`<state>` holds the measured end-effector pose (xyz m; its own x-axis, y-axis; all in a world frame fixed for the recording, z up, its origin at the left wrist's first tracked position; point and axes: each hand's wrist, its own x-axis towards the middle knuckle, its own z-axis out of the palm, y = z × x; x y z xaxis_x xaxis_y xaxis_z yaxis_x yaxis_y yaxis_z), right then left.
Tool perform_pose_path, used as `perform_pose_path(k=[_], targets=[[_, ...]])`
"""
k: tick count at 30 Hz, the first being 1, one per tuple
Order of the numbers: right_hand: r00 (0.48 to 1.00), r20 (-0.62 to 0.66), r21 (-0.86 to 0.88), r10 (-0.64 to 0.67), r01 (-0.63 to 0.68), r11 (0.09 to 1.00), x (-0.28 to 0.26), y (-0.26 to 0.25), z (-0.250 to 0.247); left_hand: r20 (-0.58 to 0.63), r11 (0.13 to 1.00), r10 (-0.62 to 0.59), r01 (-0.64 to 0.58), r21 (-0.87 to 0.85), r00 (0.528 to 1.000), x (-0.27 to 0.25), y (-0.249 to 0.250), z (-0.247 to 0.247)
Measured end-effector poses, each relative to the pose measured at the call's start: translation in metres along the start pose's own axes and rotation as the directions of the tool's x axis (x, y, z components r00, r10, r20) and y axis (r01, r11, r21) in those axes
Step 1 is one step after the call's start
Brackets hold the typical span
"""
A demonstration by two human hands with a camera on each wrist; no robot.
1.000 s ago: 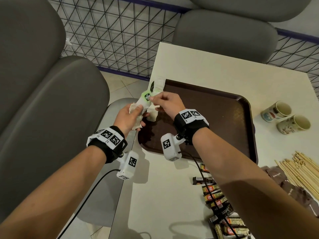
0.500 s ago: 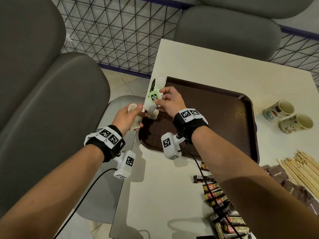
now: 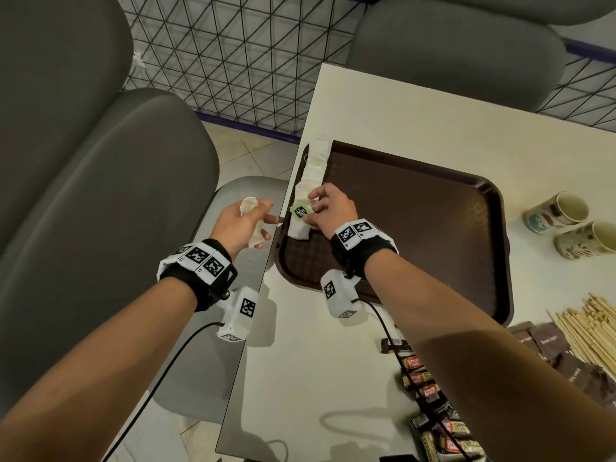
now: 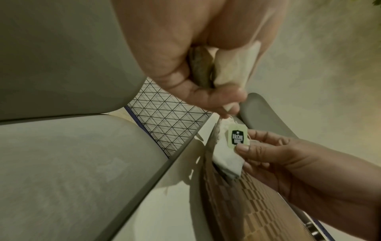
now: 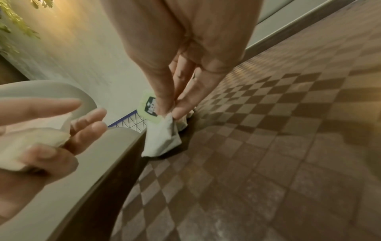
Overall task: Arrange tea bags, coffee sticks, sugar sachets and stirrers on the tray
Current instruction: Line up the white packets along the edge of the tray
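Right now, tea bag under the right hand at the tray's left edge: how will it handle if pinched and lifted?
Probably floppy: the tea bag sags and creases under the right hand. Likely light: thin paper, pinched by fingertips alone. Its green tag sits loose on a string and may dangle or snag the tray rim.

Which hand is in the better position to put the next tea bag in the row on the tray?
Probably the right hand: it is over the tray's left edge, pinching a tea bag at the row's end. The left hand holds spare tea bags beyond the table edge.
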<state>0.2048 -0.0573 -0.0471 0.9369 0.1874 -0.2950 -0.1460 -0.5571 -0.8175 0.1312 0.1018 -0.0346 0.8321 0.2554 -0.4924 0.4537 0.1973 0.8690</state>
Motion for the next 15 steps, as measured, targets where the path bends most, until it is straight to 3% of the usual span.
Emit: perform_pose_path(k=[15], targets=[[0.998, -0.036, 0.006, 0.042, -0.042, 0.999, 0.0003, 0.0063, -0.0004, -0.010, 1.000, -0.005, 0.005, 0.008, 1.000, 0.0024, 0.0001, 0.0005]])
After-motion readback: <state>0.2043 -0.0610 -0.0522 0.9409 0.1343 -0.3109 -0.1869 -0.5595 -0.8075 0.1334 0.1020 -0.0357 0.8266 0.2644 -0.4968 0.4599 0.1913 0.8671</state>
